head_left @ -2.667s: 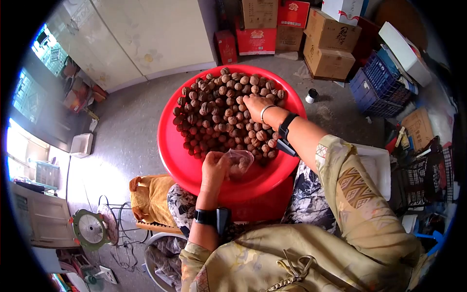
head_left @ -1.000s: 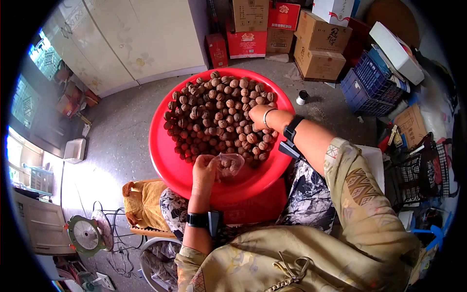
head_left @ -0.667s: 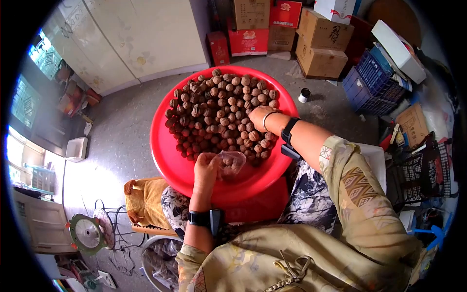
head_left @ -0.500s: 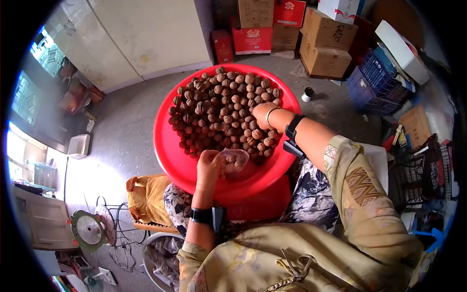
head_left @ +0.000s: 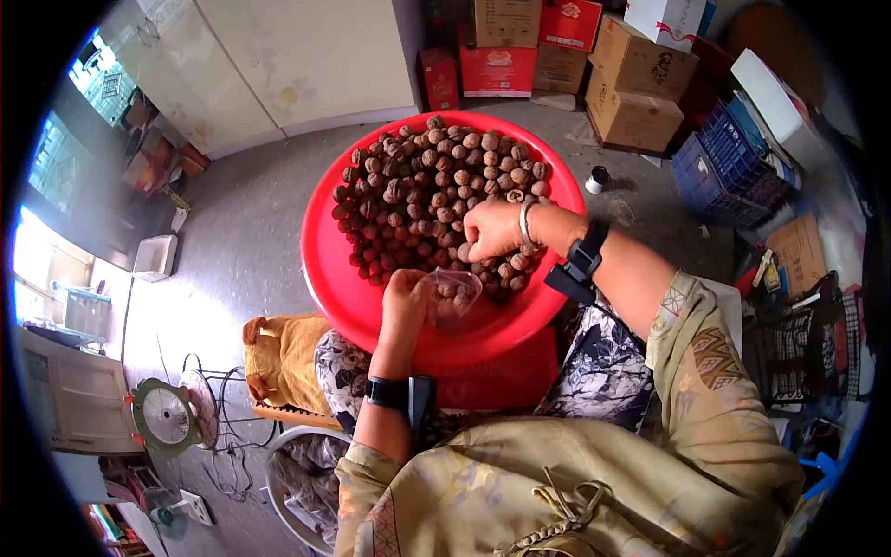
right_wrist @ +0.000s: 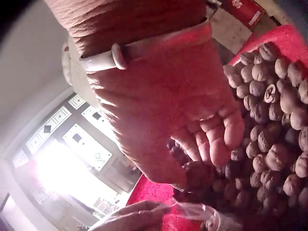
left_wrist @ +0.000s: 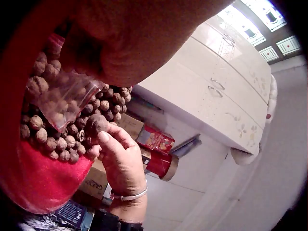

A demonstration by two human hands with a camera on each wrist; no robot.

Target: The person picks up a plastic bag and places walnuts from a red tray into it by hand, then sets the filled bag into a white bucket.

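Note:
A big red basin [head_left: 339, 278] holds a heap of brown walnuts [head_left: 418, 195]. My left hand [head_left: 406, 299] grips a small clear plastic bag [head_left: 455, 292] with a few walnuts in it, at the basin's near side. The bag [left_wrist: 65, 103] shows in the left wrist view too. My right hand [head_left: 490, 230] pinches one walnut [left_wrist: 96, 123] just above the bag's mouth. In the right wrist view that walnut [right_wrist: 199, 174] sits at my fingertips, over the bag's edge [right_wrist: 202, 211].
Cardboard boxes [head_left: 640, 88] and red cartons [head_left: 497, 70] stand behind the basin. Blue crates [head_left: 729, 172] are at the right, a pale cabinet [head_left: 306, 56] at the back left. A small cup [head_left: 597, 179] stands on the grey floor. A scale [head_left: 167, 416] lies low left.
My right hand left the heap at the basin's right side and came back toward the bag with a walnut. The left hand kept holding the bag.

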